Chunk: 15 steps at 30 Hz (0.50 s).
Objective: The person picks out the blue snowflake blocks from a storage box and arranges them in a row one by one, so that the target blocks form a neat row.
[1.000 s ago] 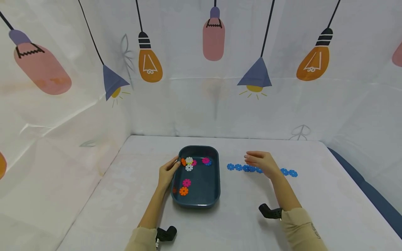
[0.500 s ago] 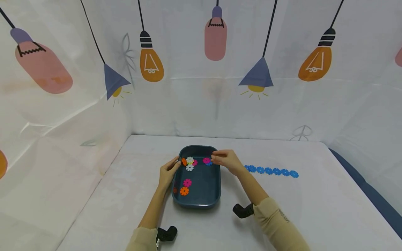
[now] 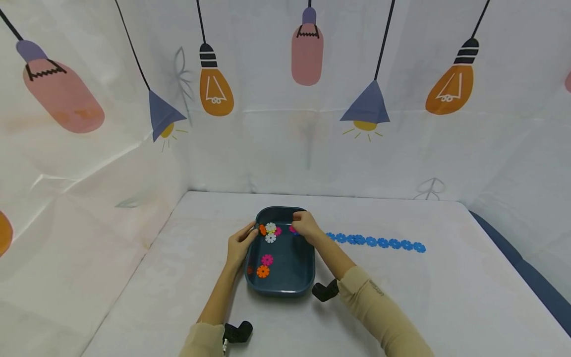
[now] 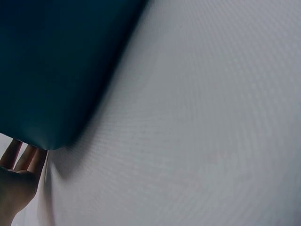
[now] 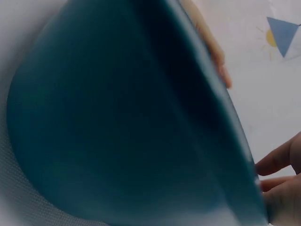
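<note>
A dark teal tray (image 3: 285, 270) holds flower-shaped plastic discs. My left hand (image 3: 239, 245) grips its left rim, thumb on top; in the left wrist view the fingers (image 4: 35, 160) lie against its outer wall. Reaching over the far right rim, my right hand (image 3: 308, 227) has its fingertips bent down beside a pink disc (image 3: 292, 229) and a blue one, both partly covered. I cannot tell whether it pinches one. White (image 3: 270, 238), orange (image 3: 262, 229) and pink discs cluster at the far left inside; another pink (image 3: 267, 260) and orange disc (image 3: 263, 271) lie nearer me.
On the white table (image 3: 446, 297), a row of blue flower-shaped discs (image 3: 383, 242) stretches right of the tray, partly behind my right forearm. A white printed sheet (image 3: 276, 148) rises behind the table's far edge. Black wrist cameras (image 3: 238, 332) hang below both wrists.
My right hand has moved left from above the blue row to the tray's far right corner, and its fingers have bent down into the tray. The left hand stays on the rim.
</note>
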Tool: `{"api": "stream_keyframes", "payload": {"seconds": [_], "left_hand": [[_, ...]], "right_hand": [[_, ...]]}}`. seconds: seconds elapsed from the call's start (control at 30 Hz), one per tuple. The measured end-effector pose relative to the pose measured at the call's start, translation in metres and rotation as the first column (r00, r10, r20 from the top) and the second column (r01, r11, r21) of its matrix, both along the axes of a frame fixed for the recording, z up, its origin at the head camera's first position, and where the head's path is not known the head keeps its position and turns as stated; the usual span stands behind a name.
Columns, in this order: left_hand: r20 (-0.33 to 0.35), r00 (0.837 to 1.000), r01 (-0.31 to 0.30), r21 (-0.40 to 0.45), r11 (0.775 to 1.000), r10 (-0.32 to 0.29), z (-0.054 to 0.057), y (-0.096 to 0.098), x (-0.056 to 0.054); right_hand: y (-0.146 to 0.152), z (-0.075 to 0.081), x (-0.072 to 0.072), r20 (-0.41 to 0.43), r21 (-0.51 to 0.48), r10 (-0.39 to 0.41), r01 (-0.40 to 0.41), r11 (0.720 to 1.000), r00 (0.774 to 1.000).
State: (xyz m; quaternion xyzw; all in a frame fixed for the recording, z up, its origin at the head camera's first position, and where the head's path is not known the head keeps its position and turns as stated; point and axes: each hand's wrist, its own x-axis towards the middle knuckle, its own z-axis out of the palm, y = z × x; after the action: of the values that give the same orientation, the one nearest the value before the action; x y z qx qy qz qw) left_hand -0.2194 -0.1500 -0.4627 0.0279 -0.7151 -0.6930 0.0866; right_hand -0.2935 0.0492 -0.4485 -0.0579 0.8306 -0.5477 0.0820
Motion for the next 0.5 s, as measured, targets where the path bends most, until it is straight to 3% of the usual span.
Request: {"api": "stream_keyframes", "payload": {"seconds": [0.17,0.2,0.27,0.3,0.37,0.4,0.47,0.5], "left_hand": [[-0.002,1.000,-0.002,0.004,1.000,0.002,0.000,0.000,-0.001],[-0.001,1.000,-0.002,0.000,1.000,0.002,-0.001,0.000,-0.001],[0.005,1.000,-0.005,0.000,1.000,0.005,-0.001,0.001,0.000],[0.008,1.000,-0.006,-0.002,1.000,0.006,0.000,0.001,0.000],[0.011,1.000,-0.009,-0.011,1.000,0.009,0.000,0.001,0.001],[0.012,1.000,-0.010,-0.014,1.000,0.010,0.001,0.001,0.001],[0.015,1.000,-0.011,-0.017,1.000,0.012,0.002,0.001,0.001],[0.015,1.000,-0.010,-0.019,1.000,0.010,0.002,0.001,0.001]], "right_hand": [[0.001,-0.074,-0.055,-0.083,0.060,0.043,-0.038,0.997,0.996],[-0.002,-0.081,-0.060,-0.057,0.062,0.038,-0.034,0.997,0.998],[-0.004,-0.077,-0.055,-0.042,-0.011,0.038,-0.038,0.999,0.998],[-0.006,-0.062,-0.043,-0.008,-0.047,0.027,-0.028,0.999,1.000],[-0.006,-0.075,-0.051,-0.016,-0.106,0.003,-0.005,0.994,1.000],[-0.006,-0.061,-0.041,-0.003,-0.110,-0.009,0.008,0.994,1.000],[-0.002,-0.081,-0.053,-0.098,-0.102,0.017,-0.027,0.994,0.995],[-0.003,-0.074,-0.049,-0.100,-0.028,0.012,-0.015,0.999,0.995]]}}
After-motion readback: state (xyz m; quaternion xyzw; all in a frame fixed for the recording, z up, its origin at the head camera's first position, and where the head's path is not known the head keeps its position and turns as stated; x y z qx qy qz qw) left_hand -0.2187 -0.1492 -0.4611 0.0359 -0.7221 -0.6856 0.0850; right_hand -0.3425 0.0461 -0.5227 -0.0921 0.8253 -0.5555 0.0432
